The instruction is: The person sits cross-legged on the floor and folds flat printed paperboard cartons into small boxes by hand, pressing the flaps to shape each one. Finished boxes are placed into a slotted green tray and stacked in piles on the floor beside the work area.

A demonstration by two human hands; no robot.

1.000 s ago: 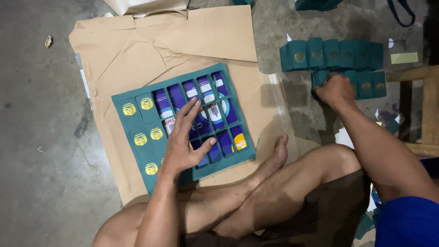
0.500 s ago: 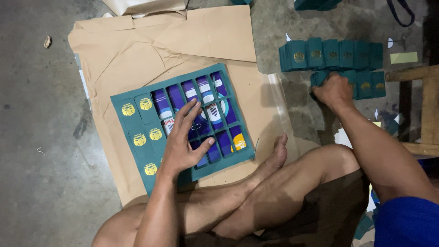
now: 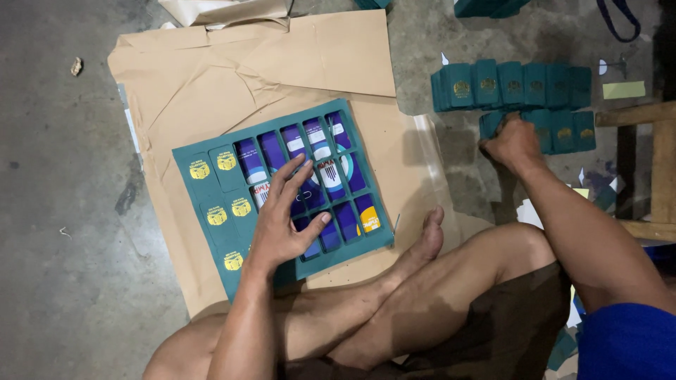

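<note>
- Sitting cross-legged on the concrete floor (image 3: 63,281), the person worked over a sheet of brown paper (image 3: 211,91) spread in front of the knees.
- The left hand (image 3: 282,225) lay palm-down on a teal die-cut sheet (image 3: 211,179), fingers (image 3: 299,169) released and fanned out across its windows, thumb angled to the right; it pressed rather than gripped.
- That sheet rested flat on the paper, tilted slightly, with gold emblems down its left side and blue and purple printing showing through the cut-outs.
- The left forearm rose straight up from the lower edge of the view, wrist nearly level.
- The right arm stretched out to the side, elbow bent, and the right hand (image 3: 514,141) curled over the near end of two rows of small teal boxes (image 3: 521,84) on the floor.
- Its fingers closed around one box (image 3: 491,125) at the left end of the lower row.
- A bare foot (image 3: 422,243) rested on the paper's edge, just beside the sheet.
</note>
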